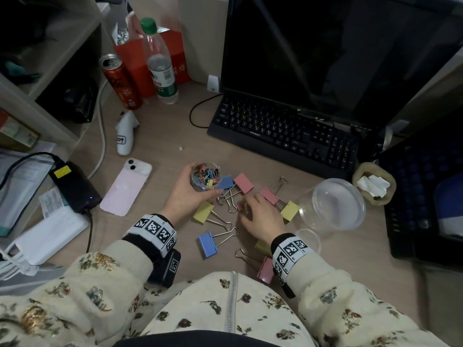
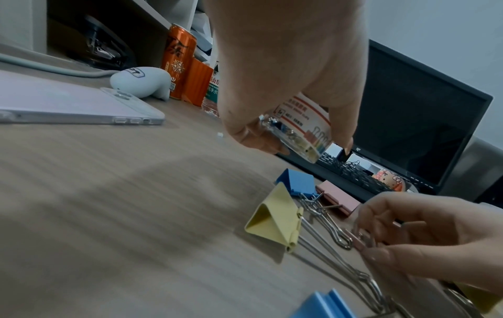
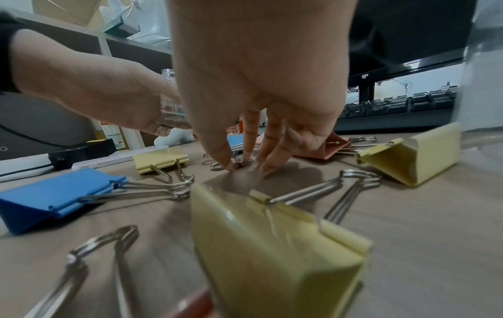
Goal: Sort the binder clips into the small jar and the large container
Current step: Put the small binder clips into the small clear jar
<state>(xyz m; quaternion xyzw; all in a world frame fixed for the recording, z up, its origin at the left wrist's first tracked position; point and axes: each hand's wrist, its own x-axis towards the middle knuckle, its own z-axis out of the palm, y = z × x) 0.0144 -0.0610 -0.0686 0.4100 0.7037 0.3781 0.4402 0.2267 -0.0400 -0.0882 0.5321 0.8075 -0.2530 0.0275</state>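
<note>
My left hand grips the small clear jar, which holds several tiny coloured clips, a little above the desk. In the left wrist view the labelled jar sits tilted between thumb and fingers. My right hand reaches down among the large clips, thumb and forefinger pinching a small pink clip that lies on the desk. Several large blue, pink and yellow clips lie scattered around. The large clear container stands to the right, with nothing visible inside it.
A black keyboard and monitor stand behind the clips. A pink phone and a black charger lie to the left. A clear lid rests by my right wrist. A can and a bottle stand at the back left.
</note>
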